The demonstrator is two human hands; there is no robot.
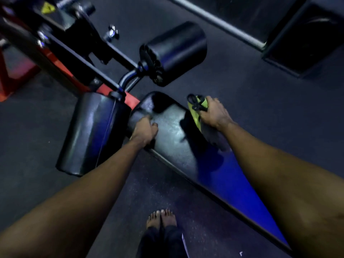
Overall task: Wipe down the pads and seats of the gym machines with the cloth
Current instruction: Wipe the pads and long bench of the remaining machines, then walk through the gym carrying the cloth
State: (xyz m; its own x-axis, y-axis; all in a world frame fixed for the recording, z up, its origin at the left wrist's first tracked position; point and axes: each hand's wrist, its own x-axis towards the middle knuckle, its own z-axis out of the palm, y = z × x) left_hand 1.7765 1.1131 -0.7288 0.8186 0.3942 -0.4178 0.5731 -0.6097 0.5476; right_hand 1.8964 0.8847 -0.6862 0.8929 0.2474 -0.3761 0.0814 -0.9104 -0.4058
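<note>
A long black bench pad [173, 135] runs from the centre to the lower right, and its near end looks speckled with wet droplets. My left hand [144, 132] is closed at the pad's left edge, pressing a dark cloth [151, 144] that barely shows under the wrist. My right hand [214, 114] is closed around a yellow-green spray bottle [195, 110] with a black trigger, held over the pad's far edge. Two black roller pads flank the head of the bench: one [93, 133] beside my left hand, one [176, 51] beyond.
The machine's black and red frame [61, 66] fills the upper left. A black box [305, 38] stands at the upper right beside a pale floor strip [223, 23]. My bare feet [162, 218] stand on dark rubber flooring close to the bench.
</note>
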